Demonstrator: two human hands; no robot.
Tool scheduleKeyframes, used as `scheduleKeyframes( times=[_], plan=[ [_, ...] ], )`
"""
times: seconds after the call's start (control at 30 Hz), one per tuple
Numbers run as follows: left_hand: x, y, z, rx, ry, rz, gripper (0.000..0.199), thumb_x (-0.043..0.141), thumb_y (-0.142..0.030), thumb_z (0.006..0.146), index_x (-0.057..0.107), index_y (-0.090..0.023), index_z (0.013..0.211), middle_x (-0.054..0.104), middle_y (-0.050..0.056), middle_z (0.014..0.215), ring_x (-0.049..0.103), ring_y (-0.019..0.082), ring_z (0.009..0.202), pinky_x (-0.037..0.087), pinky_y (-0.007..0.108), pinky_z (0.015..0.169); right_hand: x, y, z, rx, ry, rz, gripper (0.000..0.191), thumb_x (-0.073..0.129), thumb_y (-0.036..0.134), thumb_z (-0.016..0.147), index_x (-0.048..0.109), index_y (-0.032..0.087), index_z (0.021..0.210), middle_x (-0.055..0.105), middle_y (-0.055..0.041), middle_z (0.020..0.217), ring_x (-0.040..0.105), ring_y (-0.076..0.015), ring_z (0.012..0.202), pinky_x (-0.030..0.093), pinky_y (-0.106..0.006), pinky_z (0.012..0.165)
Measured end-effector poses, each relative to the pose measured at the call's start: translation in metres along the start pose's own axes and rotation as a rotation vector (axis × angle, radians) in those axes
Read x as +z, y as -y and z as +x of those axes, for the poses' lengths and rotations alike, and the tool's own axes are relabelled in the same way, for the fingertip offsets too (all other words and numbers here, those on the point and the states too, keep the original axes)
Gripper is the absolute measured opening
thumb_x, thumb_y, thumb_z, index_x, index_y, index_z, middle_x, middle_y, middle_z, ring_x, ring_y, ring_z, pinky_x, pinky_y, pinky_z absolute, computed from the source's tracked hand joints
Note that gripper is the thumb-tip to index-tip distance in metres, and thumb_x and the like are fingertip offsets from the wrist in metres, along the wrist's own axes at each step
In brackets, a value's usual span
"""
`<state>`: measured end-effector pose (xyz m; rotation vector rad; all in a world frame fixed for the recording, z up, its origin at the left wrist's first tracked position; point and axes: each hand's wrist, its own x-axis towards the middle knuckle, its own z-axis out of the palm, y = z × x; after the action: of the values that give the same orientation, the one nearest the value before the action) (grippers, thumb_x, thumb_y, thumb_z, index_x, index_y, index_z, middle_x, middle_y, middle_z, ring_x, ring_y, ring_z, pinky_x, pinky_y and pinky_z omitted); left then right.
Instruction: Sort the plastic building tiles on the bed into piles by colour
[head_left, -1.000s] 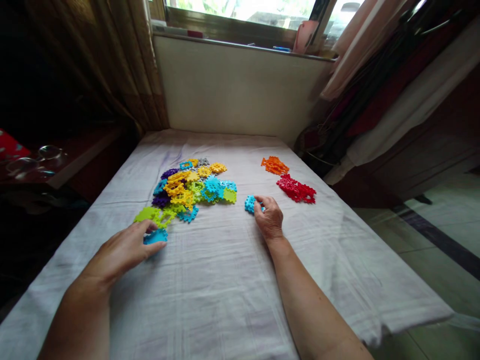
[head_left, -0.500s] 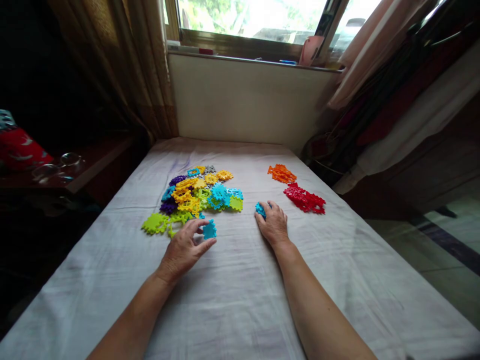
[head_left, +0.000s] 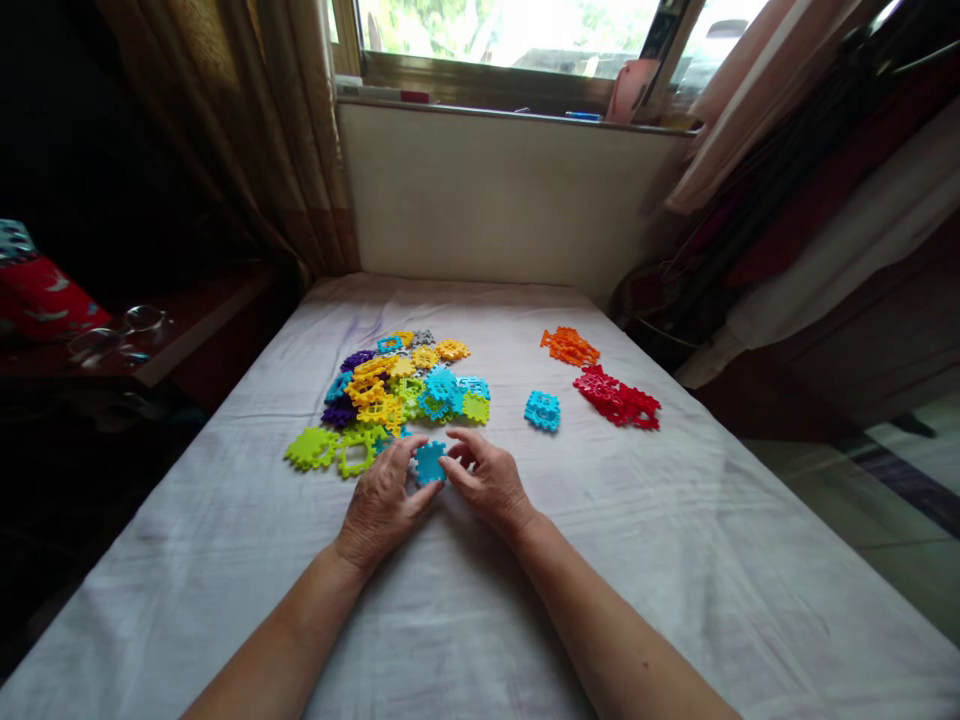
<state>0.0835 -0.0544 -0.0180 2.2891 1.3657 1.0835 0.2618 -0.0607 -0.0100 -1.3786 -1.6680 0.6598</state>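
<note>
Between thumb and fingers, my left hand (head_left: 386,490) holds a blue notched square piece (head_left: 430,463). My right hand (head_left: 489,478) is at the right edge of that piece, its thumb and fingertips bent round the edge. A mixed pile of yellow (head_left: 380,412), purple, blue and green pieces lies just beyond my left hand, with a lime green piece (head_left: 310,449) at its near left. Blue pieces (head_left: 542,411) lie together on the sheet to the right. Farther right are a red heap (head_left: 619,400) and an orange heap (head_left: 571,346).
The pieces lie on a white sheet (head_left: 465,610) over a flat surface. A dark side table (head_left: 202,310) with eyeglasses (head_left: 124,335) and a red object (head_left: 45,300) stands at the left. Curtains, a window and hanging clothes surround the far side.
My right hand has left the blue pieces on the right and moved left to the piece in my left hand. My left hand has shifted slightly right with it.
</note>
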Motion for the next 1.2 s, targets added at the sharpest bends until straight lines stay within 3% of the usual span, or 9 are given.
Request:
scheduleKeyframes(
  times=[0.13, 0.3, 0.37, 0.47, 0.73, 0.83, 0.93, 1.07, 1.2],
  plan=[
    [0.001, 0.002, 0.000, 0.054, 0.015, -0.007, 0.044, 0.065, -0.037, 0.085, 0.052, -0.026, 0.126, 0.066, 0.008, 0.123, 0.063, 0.024, 0.114, 0.052, 0.042, 0.098, -0.008, -0.010, 0.010, 0.013, -0.090, 0.071, 0.028, 0.055, 0.032, 0.084, 0.070, 0.023, 0.106, 0.074, -0.0008, 0.079, 0.064, -0.0134, 0.063, 0.052, -0.025, 0.063],
    [-0.007, 0.008, 0.003, 0.111, -0.025, 0.063, 0.031, 0.056, -0.037, 0.090, 0.059, -0.025, 0.119, 0.068, 0.007, 0.119, 0.063, 0.023, 0.113, 0.049, 0.040, 0.101, -0.068, -0.056, 0.026, 0.158, -0.522, -0.089, 0.037, 0.055, 0.044, 0.079, 0.071, 0.019, 0.102, 0.074, -0.0043, 0.080, 0.064, -0.0171, 0.066, 0.051, -0.029, 0.067],
    [-0.014, 0.012, 0.004, 0.091, -0.041, 0.145, 0.027, 0.054, -0.036, 0.091, 0.063, -0.025, 0.115, 0.070, 0.007, 0.116, 0.064, 0.023, 0.110, 0.048, 0.040, 0.100, -0.085, -0.072, 0.029, 0.255, -0.621, -0.148, 0.041, 0.053, 0.046, 0.077, 0.071, 0.017, 0.100, 0.072, -0.0050, 0.076, 0.064, -0.0182, 0.065, 0.050, -0.030, 0.065],
    [-0.025, 0.020, 0.007, 0.024, -0.051, 0.281, 0.025, 0.053, -0.033, 0.090, 0.066, -0.026, 0.110, 0.072, 0.006, 0.112, 0.064, 0.025, 0.106, 0.048, 0.040, 0.095, -0.095, -0.087, 0.030, 0.317, -0.661, -0.203, 0.044, 0.052, 0.047, 0.076, 0.071, 0.015, 0.099, 0.071, -0.0058, 0.075, 0.062, -0.0185, 0.064, 0.049, -0.029, 0.064],
    [-0.043, 0.036, 0.007, -0.128, 0.000, 0.509, 0.027, 0.059, -0.035, 0.087, 0.070, -0.025, 0.109, 0.069, 0.007, 0.115, 0.063, 0.027, 0.104, 0.046, 0.042, 0.089, -0.093, -0.093, 0.028, 0.249, -0.755, -0.336, 0.041, 0.050, 0.040, 0.078, 0.072, 0.014, 0.101, 0.069, -0.0101, 0.090, 0.058, -0.0151, 0.060, 0.051, -0.031, 0.067],
    [-0.040, 0.030, 0.007, -0.108, -0.021, 0.544, 0.031, 0.066, -0.041, 0.082, 0.071, -0.026, 0.109, 0.065, 0.009, 0.122, 0.058, 0.031, 0.111, 0.042, 0.048, 0.096, -0.088, -0.087, 0.025, 0.141, -0.749, -0.390, 0.035, 0.049, 0.035, 0.080, 0.073, 0.016, 0.098, 0.068, -0.0092, 0.090, 0.058, -0.0156, 0.063, 0.051, -0.031, 0.067],
    [-0.036, 0.023, 0.006, -0.050, -0.027, 0.535, 0.021, 0.069, -0.037, 0.081, 0.074, -0.029, 0.099, 0.065, 0.008, 0.123, 0.055, 0.031, 0.118, 0.037, 0.051, 0.102, -0.074, -0.071, 0.021, -0.042, -0.676, -0.409, 0.030, 0.048, 0.031, 0.083, 0.072, 0.018, 0.095, 0.067, -0.0082, 0.086, 0.060, -0.0181, 0.071, 0.052, -0.033, 0.075],
    [-0.031, 0.019, 0.007, 0.010, -0.023, 0.497, 0.009, 0.069, -0.030, 0.081, 0.073, -0.026, 0.089, 0.066, 0.007, 0.121, 0.055, 0.030, 0.117, 0.036, 0.052, 0.103, -0.046, -0.045, 0.013, -0.247, -0.492, -0.370, 0.025, 0.047, 0.024, 0.089, 0.071, 0.021, 0.094, 0.068, -0.0076, 0.090, 0.064, -0.0189, 0.085, 0.053, -0.031, 0.081],
    [-0.028, 0.018, 0.006, 0.079, -0.012, 0.383, 0.006, 0.066, -0.028, 0.085, 0.071, -0.026, 0.086, 0.069, 0.005, 0.114, 0.059, 0.026, 0.110, 0.040, 0.047, 0.098, -0.026, -0.026, 0.006, -0.304, -0.232, -0.315, 0.025, 0.048, 0.024, 0.091, 0.072, 0.022, 0.095, 0.072, -0.0059, 0.089, 0.067, -0.0157, 0.078, 0.052, -0.026, 0.076]
  ],
)
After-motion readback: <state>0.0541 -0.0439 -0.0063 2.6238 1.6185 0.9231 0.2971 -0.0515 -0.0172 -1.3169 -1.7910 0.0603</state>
